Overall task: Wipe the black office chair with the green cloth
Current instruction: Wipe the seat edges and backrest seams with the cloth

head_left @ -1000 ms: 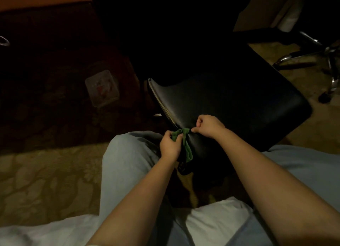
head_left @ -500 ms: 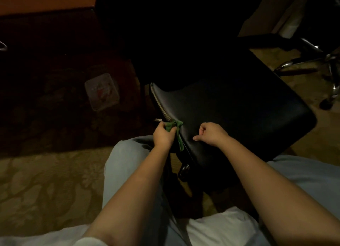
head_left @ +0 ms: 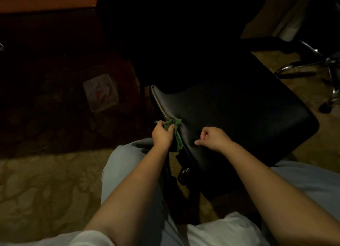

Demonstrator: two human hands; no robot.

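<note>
- Well, the black office chair [head_left: 239, 116] stands right in front of the seated person. Its seat is set at an angle between the knees and looks dim in the low light.
- The left hand [head_left: 162, 134] is at the seat's left edge, its fingers [head_left: 159, 125] wrapped round the bunched green cloth [head_left: 177, 135], holding it against the chair.
- The cloth sits where the pale piping [head_left: 160, 105] along that edge nears the front corner. A thin tail of it hangs down over the corner, just beside the left wrist.
- The right hand [head_left: 214, 138] rests on top of the seat near the front, a little apart from the cloth. Its fingers are curled into a loose fist with nothing in them that I can see, and one fingertip pokes out toward the cloth.
- Under the near corner, a dark lever [head_left: 184, 173] with a shiny end sticks out below the seat.
- Both forearms are bare. Pale blue trousers [head_left: 127, 163] flank the chair, and a white top [head_left: 220, 231] shows at the bottom.
- To the left, a clear plastic box [head_left: 101, 92] with a red mark lies on a dark rug [head_left: 46, 98], apart from the chair. Nearer the person is a patterned tan carpet [head_left: 36, 186].
- Far right, the chrome legs and a castor of a second chair [head_left: 312, 65] stand on the floor beyond the seat.
</note>
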